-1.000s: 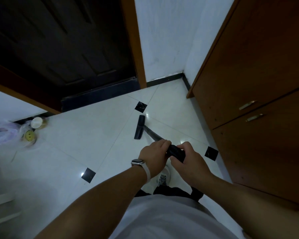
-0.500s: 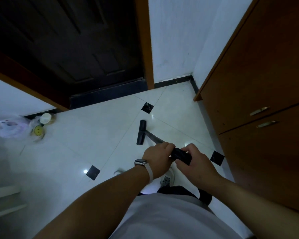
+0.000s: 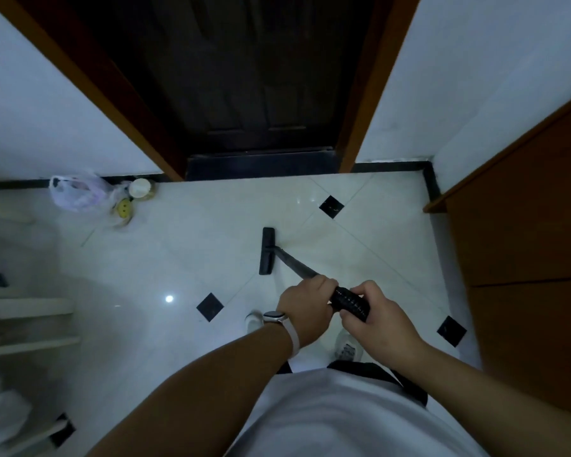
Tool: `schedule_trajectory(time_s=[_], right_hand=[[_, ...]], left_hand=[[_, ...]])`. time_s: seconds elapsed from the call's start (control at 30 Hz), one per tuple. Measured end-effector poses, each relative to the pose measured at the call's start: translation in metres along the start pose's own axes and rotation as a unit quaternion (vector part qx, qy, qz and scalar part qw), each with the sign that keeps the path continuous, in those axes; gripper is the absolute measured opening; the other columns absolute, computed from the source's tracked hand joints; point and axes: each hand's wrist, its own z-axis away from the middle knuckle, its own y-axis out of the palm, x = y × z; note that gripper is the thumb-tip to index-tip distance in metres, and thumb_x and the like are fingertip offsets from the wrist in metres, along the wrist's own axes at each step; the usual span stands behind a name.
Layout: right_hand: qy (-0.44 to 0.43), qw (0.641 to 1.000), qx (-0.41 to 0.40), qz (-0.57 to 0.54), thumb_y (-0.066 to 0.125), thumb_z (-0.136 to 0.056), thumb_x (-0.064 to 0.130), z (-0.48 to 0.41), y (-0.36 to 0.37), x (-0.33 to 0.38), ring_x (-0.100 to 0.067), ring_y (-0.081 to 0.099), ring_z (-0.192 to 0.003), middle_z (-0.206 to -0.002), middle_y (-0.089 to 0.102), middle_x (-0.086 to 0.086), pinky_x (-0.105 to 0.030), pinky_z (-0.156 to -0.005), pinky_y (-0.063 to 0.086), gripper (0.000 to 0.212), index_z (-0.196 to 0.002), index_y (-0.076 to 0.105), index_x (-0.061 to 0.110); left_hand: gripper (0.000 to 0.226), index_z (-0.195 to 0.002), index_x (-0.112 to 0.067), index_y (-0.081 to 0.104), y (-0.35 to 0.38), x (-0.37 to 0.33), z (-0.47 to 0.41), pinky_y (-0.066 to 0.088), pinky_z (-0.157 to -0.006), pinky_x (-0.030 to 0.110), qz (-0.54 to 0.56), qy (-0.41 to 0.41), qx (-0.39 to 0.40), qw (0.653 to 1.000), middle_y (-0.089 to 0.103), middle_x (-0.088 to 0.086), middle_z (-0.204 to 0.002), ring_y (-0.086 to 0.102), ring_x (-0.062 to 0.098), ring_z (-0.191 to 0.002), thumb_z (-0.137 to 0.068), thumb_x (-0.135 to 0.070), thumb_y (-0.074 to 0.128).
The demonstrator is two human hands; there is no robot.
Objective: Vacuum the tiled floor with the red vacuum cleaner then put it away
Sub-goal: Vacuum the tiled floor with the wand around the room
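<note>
The vacuum's black floor nozzle (image 3: pixel 267 251) lies flat on the white tiled floor (image 3: pixel 185 255), in front of my feet. Its dark wand (image 3: pixel 295 264) slants back from the nozzle to my hands. My left hand (image 3: pixel 305 310), with a watch on the wrist, is closed around the wand's upper end. My right hand (image 3: pixel 378 319) grips the ribbed black hose (image 3: pixel 349 303) just behind it. The red body of the vacuum cleaner is out of view.
A dark closed door (image 3: pixel 254 80) in an orange-brown frame stands ahead. A brown wooden cabinet (image 3: pixel 524 245) fills the right side. A plastic bag (image 3: pixel 75 194) and small containers (image 3: pixel 140 189) sit by the left wall. Pale shelves (image 3: pixel 27 321) lie at far left.
The view has swung left so the door now faces me squarely. The nozzle has shifted left across the tiles, away from the cabinet. Both hands keep their hold.
</note>
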Motion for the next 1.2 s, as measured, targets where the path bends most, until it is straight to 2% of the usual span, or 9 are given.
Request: schedule_trajectory(time_s=[0.27,0.53,0.67,0.97,1.07,1.2], right_hand=[[-0.034,0.998,0.017,0.041,0.063,-0.087,0.03,-0.027,0.06,0.069,-0.016,0.057,-0.058,-0.071,0.063,0.002,-0.032,-0.055,0.041,0.026,-0.105,0.045,0.025],[-0.063,0.993,0.049,0.084,0.063,-0.087,0.03,-0.049,0.12,0.135,-0.019,0.06,-0.064,-0.074,0.064,0.0,-0.037,-0.058,0.045,0.027,-0.105,0.043,0.025],[-0.078,0.99,0.066,0.098,0.064,-0.088,0.03,-0.053,0.143,0.16,-0.017,0.06,-0.066,-0.076,0.064,0.001,-0.033,-0.057,0.044,0.027,-0.106,0.044,0.024],[-0.101,0.98,0.1,0.138,0.064,-0.086,0.031,-0.052,0.157,0.185,-0.018,0.061,-0.067,-0.075,0.065,0.0,-0.035,-0.059,0.046,0.027,-0.106,0.047,0.025],[-0.105,0.977,0.109,0.148,0.063,-0.086,0.031,-0.051,0.157,0.184,-0.016,0.06,-0.066,-0.073,0.063,0.004,-0.031,-0.057,0.044,0.026,-0.106,0.047,0.026],[-0.108,0.976,0.114,0.151,0.063,-0.085,0.031,-0.047,0.154,0.176,-0.017,0.062,-0.068,-0.075,0.064,0.003,-0.034,-0.061,0.047,0.027,-0.106,0.048,0.027]], left_hand=[[0.034,-0.108,-0.019,0.058,-0.027,0.087,0.029,0.052,-0.06,0.036,-0.006,-0.014,-0.056,0.998,0.064,0.0,-0.106,0.062,0.023,-0.088,-0.074,-0.02,0.063],[0.04,-0.101,-0.02,0.063,-0.058,0.161,0.064,0.045,-0.051,0.024,-0.015,-0.048,-0.102,0.994,0.067,-0.002,-0.098,0.065,0.019,-0.075,-0.063,-0.022,0.077],[0.038,-0.104,-0.02,0.061,-0.065,0.191,0.081,0.045,-0.052,0.027,-0.012,-0.073,-0.117,0.99,0.065,-0.002,-0.101,0.063,0.02,-0.078,-0.068,-0.022,0.072],[0.03,-0.1,-0.018,0.062,-0.07,0.207,0.111,0.045,-0.053,0.028,-0.011,-0.085,-0.176,0.981,0.064,0.0,-0.093,0.062,0.021,-0.076,-0.073,-0.031,0.068],[0.031,-0.101,-0.017,0.062,-0.067,0.206,0.115,0.049,-0.054,0.031,-0.007,-0.094,-0.182,0.979,0.064,0.002,-0.093,0.063,0.022,-0.077,-0.073,-0.031,0.069],[0.032,-0.099,-0.017,0.062,-0.062,0.194,0.12,0.049,-0.052,0.031,-0.003,-0.108,-0.177,0.978,0.064,0.002,-0.091,0.063,0.022,-0.075,-0.072,-0.031,0.071]])
